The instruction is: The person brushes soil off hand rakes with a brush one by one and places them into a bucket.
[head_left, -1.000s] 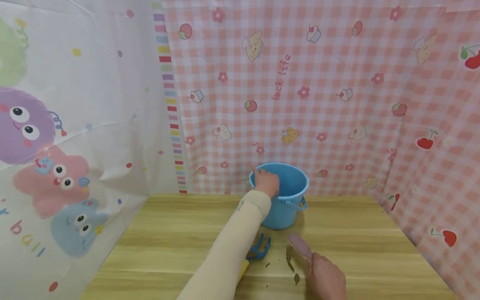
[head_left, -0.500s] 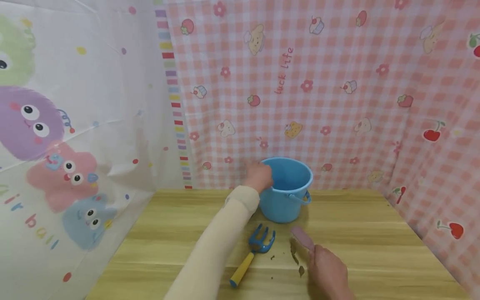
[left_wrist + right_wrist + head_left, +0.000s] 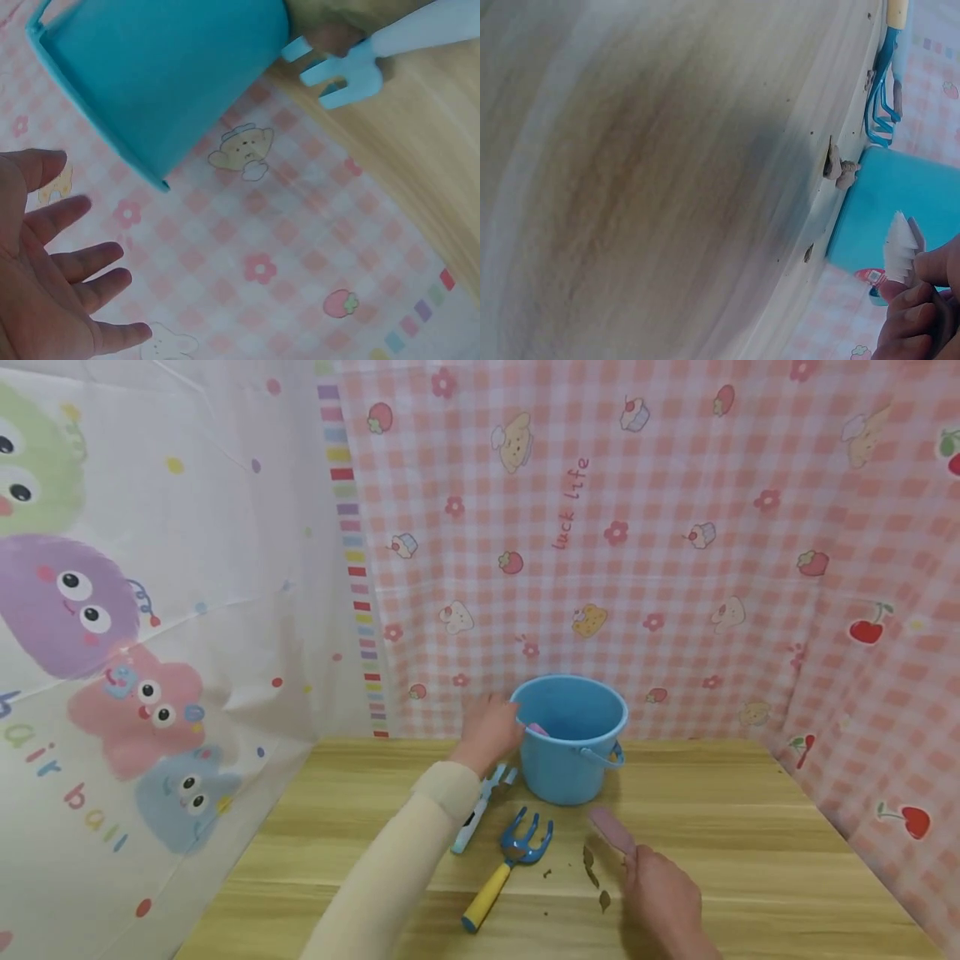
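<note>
My left hand [image 3: 491,731] is beside the left rim of a blue bucket [image 3: 564,772]; in the left wrist view its fingers are spread with nothing in them. A pink end of something [image 3: 537,729] shows just inside that rim. My right hand [image 3: 663,893] grips a pink brush [image 3: 611,831], whose white bristles [image 3: 900,249] appear in the right wrist view. Between my arms lies a blue hand fork [image 3: 525,842] with a yellow handle. Left of the bucket is a light-blue fork [image 3: 349,75] with a pale handle, partly covered by my left hand in the head view.
Brown crumbs and a leaf-like scrap [image 3: 604,901] lie on the wooden table [image 3: 750,852] near the brush. A pink checked cloth [image 3: 660,577] hangs right behind the bucket. A white printed sheet [image 3: 247,610] hangs at the left.
My left hand has come out of the bucket and moved left, uncovering the light-blue fork and the pink end inside the rim. My right hand keeps holding the brush in nearly the same place.
</note>
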`<state>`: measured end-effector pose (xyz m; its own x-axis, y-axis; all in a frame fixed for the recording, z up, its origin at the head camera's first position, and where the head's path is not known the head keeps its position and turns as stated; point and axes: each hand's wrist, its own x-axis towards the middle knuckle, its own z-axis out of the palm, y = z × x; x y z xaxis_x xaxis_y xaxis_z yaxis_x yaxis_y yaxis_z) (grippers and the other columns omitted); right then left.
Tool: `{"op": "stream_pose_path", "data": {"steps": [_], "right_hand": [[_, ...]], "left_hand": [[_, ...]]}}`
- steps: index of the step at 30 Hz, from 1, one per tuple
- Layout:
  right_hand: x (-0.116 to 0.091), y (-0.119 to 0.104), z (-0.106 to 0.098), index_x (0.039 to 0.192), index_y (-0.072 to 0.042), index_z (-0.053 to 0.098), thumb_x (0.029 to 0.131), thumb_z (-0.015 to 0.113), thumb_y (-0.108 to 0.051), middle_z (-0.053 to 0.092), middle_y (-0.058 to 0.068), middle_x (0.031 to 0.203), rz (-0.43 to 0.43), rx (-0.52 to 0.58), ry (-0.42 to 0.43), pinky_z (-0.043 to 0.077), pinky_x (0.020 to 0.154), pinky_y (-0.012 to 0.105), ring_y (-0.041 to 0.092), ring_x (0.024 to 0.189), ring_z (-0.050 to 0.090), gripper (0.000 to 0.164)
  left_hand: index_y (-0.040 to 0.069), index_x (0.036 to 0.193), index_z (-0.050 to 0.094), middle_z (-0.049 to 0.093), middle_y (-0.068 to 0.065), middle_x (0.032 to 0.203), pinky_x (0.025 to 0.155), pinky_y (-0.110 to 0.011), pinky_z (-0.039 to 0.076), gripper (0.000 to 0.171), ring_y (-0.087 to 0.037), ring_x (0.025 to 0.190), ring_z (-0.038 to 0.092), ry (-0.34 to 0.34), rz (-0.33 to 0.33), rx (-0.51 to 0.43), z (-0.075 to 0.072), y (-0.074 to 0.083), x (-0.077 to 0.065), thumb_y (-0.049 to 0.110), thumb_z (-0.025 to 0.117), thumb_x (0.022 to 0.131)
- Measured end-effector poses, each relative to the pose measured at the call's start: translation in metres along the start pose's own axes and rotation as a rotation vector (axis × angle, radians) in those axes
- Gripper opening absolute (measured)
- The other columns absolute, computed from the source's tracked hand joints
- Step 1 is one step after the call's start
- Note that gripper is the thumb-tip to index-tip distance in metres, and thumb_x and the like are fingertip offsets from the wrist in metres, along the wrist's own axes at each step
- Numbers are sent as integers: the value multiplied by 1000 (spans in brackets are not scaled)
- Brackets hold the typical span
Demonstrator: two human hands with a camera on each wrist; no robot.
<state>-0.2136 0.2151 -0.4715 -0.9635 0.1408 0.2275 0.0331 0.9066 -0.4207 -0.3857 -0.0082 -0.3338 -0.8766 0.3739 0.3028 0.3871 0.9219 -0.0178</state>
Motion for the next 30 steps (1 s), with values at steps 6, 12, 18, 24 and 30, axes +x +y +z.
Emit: {"op": "stream_pose_path", "data": {"steps": [6,12,18,24,30], "right_hand": [[3,3,0,95,2,63,98,55,-16,61,9,71,10,4,5,44,48,43,23,57,56,21],[4,4,1,97,2,63,97,55,-17,61,9,73,14,8,10,45,49,45,26,60,58,21],[5,3,0,101,4,63,98,54,-17,63,12,76,23,9,0,46,50,45,27,61,59,23],[5,3,-3,101,4,63,98,54,-17,63,12,76,31,10,-13,46,50,46,26,61,59,23],[5,4,-4,99,3,63,98,55,-17,63,11,75,33,15,-7,46,50,46,26,61,58,22]], "left_hand": [[14,124,65,58,-9,133,99,-63,35,32,-32,126,50,125,32,-55,12,-8,-32,28,50,100],[13,133,58,57,-13,135,103,-65,31,44,-34,130,46,123,37,-92,21,-16,-60,32,61,94],[10,130,61,54,-18,136,104,-66,31,47,-37,133,44,103,39,-50,32,-20,-88,39,65,94],[10,128,63,58,-18,131,104,-65,31,48,-36,126,50,76,36,-42,52,-20,-118,41,68,91],[10,123,65,61,-18,127,99,-64,38,48,-35,121,54,40,36,0,70,-19,-141,44,69,89]]}}
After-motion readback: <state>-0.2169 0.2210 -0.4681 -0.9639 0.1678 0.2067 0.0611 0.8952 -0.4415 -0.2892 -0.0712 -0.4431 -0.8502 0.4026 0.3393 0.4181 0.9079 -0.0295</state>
